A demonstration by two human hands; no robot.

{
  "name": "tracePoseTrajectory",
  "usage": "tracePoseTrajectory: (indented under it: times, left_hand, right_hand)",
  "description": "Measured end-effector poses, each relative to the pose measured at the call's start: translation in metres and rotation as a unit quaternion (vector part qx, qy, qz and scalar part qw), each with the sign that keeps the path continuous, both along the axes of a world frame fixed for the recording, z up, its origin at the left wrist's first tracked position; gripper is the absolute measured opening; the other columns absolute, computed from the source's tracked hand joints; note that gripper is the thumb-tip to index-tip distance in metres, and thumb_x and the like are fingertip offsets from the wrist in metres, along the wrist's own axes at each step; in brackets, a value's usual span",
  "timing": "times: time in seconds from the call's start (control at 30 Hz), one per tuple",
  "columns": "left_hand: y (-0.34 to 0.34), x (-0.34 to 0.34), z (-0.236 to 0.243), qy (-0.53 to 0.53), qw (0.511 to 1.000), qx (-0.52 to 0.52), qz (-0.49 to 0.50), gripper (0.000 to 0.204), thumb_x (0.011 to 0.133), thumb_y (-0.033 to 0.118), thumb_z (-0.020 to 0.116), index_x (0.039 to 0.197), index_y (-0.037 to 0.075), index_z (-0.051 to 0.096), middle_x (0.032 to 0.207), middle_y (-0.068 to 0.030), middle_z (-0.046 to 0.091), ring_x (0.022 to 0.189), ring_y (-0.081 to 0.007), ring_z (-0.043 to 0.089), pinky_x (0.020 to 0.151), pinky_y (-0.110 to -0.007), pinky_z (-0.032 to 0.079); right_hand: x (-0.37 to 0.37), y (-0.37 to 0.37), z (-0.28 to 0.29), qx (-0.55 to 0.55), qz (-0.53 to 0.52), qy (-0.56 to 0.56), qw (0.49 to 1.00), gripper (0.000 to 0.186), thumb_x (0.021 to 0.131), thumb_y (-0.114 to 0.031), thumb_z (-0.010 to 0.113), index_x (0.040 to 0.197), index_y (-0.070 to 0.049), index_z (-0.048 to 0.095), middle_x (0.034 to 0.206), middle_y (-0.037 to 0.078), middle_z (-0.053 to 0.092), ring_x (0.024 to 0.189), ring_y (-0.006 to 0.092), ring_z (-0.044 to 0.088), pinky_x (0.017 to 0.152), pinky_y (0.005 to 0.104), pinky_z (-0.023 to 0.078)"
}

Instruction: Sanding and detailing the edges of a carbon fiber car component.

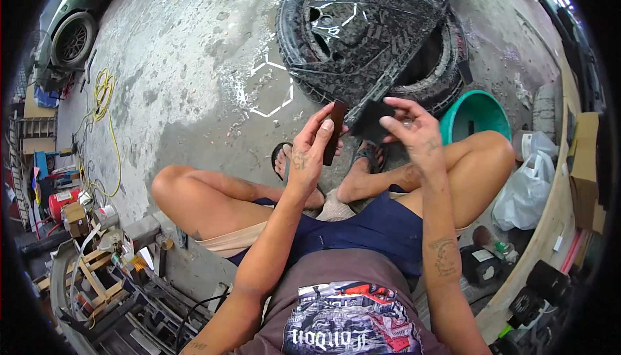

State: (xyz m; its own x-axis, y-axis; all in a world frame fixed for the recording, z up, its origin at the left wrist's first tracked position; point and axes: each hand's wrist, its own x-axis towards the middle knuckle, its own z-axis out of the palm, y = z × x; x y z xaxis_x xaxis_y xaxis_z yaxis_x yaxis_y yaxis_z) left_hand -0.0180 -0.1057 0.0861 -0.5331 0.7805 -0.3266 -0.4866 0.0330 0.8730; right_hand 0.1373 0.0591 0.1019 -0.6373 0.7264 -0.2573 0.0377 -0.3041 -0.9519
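Observation:
My left hand [313, 143] is closed round a narrow, flat brown block [334, 136], held upright with the thumb on its face. To its right, my right hand [414, 129] pinches a thin black sheet [370, 120] that looks like sandpaper. The sheet hangs close beside the block; whether they touch, I cannot tell. Just beyond both hands lies a large, wet black panel [381, 32], shaped like a car part. It rests on black tires [299, 51].
Right of the tires stands a green basin [477, 112]. A white plastic bag [527, 190] sits by my right knee. Tools and scrap [107, 277] crowd the lower left. A yellow hose or cord [107, 96] lies on the wet concrete floor [194, 51], near a car wheel [73, 39].

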Motion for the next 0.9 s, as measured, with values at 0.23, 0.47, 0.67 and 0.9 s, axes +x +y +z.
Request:
tracePoseTrajectory:
  times: [0.23,0.47,0.67,0.9]
  left_hand:
    - [0.002,0.014,-0.001,0.077,0.993,-0.088,-0.010,0.040,0.107,0.023,0.063,0.143,0.004,0.061,0.110,-0.0021,0.070,0.082,-0.0042,0.062,0.064,-0.020,0.050]
    - [-0.003,0.010,-0.006,0.052,0.998,-0.046,-0.002,0.041,0.108,0.026,0.062,0.143,0.004,0.061,0.108,-0.0012,0.070,0.081,-0.0046,0.062,0.064,-0.021,0.051]
    - [-0.004,0.013,-0.009,0.065,0.995,-0.073,-0.002,0.042,0.109,0.027,0.061,0.144,0.004,0.061,0.106,-0.0009,0.071,0.082,-0.0053,0.063,0.065,-0.022,0.052]
    - [-0.006,0.024,-0.016,0.212,0.970,-0.111,0.040,0.033,0.106,0.018,0.065,0.137,0.006,0.068,0.115,-0.0054,0.063,0.086,-0.0051,0.059,0.062,-0.021,0.050]
  right_hand:
    - [-0.020,-0.023,-0.020,-0.056,0.085,0.031,0.994,0.046,0.092,-0.001,0.077,0.137,-0.005,0.068,0.093,-0.002,0.059,0.079,0.0048,0.060,0.069,0.0219,0.060]
    - [-0.020,-0.016,-0.023,-0.030,0.106,0.030,0.993,0.040,0.094,-0.001,0.074,0.134,-0.005,0.071,0.097,-0.002,0.061,0.084,0.0058,0.061,0.070,0.0216,0.059]
    - [-0.022,-0.021,-0.034,-0.032,0.115,0.029,0.992,0.038,0.095,-0.003,0.074,0.133,-0.005,0.071,0.096,-0.001,0.062,0.085,0.0063,0.062,0.072,0.0223,0.060]
    - [-0.025,-0.035,-0.055,-0.139,0.048,-0.031,0.989,0.034,0.097,-0.005,0.074,0.129,0.003,0.067,0.106,0.008,0.071,0.095,0.0137,0.072,0.081,0.0292,0.065]
